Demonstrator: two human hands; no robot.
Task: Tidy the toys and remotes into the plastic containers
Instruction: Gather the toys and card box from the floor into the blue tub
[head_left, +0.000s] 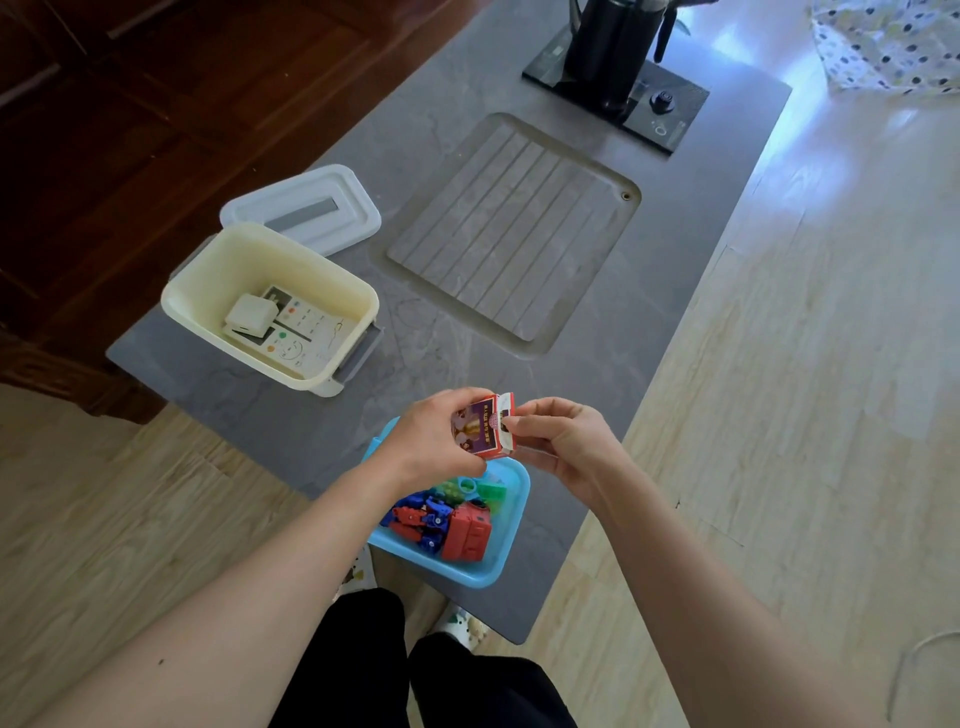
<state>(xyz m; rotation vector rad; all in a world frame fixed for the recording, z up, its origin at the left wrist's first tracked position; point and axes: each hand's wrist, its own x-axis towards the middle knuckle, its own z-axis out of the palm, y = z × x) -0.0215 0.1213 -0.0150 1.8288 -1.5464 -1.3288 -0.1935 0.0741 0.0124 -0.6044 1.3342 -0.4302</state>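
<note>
A small red card box (485, 425) with a picture on its front is held above the blue plastic container (511, 540). My left hand (431, 439) grips its left side and my right hand (563, 441) pinches its white-edged right end. The blue container holds a red and blue robot toy (447, 525) and green pieces (485, 491). A cream plastic container (208, 280) to the left holds white remotes (306, 330) with a white charger block (252, 314) lying on them.
A white lid (306, 208) lies behind the cream container. The grey table (426, 156) has a grooved drain tray (511, 228) in its middle and a black kettle on a black base (618, 73) at the far end. Wooden furniture stands at left.
</note>
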